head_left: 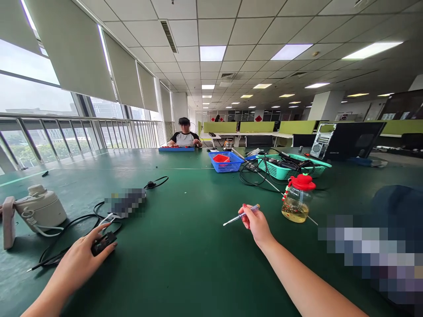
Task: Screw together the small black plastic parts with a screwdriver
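My left hand (81,255) rests low on the green table (185,246) at the left, fingers closed round a small black plug-like block (103,242) on a black cable (62,231). My right hand (256,223) is raised in the middle, pinching a thin screwdriver (239,216) with a clear handle; its metal tip points left.
A white camera-like device (39,209) stands at the far left. A glass jar with a red lid (297,198) stands right of my right hand. Further back are a blue basket (226,162), a teal basket (291,166) with cables and a computer case (343,141). Another person (185,135) sits at the far end.
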A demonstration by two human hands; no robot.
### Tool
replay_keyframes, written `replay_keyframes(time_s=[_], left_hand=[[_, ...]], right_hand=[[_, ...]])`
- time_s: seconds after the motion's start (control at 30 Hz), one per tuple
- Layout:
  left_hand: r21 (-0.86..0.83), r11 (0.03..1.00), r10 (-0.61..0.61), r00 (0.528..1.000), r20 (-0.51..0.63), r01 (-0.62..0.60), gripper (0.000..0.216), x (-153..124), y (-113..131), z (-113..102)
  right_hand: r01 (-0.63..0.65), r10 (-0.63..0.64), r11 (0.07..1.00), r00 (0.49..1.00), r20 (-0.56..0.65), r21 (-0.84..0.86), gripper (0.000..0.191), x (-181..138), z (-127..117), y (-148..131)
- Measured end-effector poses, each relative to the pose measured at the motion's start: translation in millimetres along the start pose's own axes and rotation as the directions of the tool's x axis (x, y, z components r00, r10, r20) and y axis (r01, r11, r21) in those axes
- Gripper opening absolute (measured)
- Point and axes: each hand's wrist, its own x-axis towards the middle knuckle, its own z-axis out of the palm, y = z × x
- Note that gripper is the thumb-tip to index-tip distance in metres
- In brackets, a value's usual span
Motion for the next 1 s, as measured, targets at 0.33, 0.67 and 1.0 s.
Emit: replay_keyframes(time_s=[0.33,0.67,1.0], left_hand=[[0.124,0.978,0.172,0.985,-0.025,-0.167,0.056,5,-11,14],[0.096,0.976,0.192,0.981,0.042,-0.195,0.055,7,-16,27],[0.052,0.991,0.119,0.988,0.1,-0.124,0.058,5,-12,24]], right_hand=[[-0.007,0.007,1.0,1.0,0.016,0.002,0.049,0,-2,3],[-0.01,0.01,1.0,1.0,0.009,-0.004,0.049,0,-2,4],[0.008,-0.008,1.0,1.0,0.011,-0.021,0.048,-2,1,-1]])
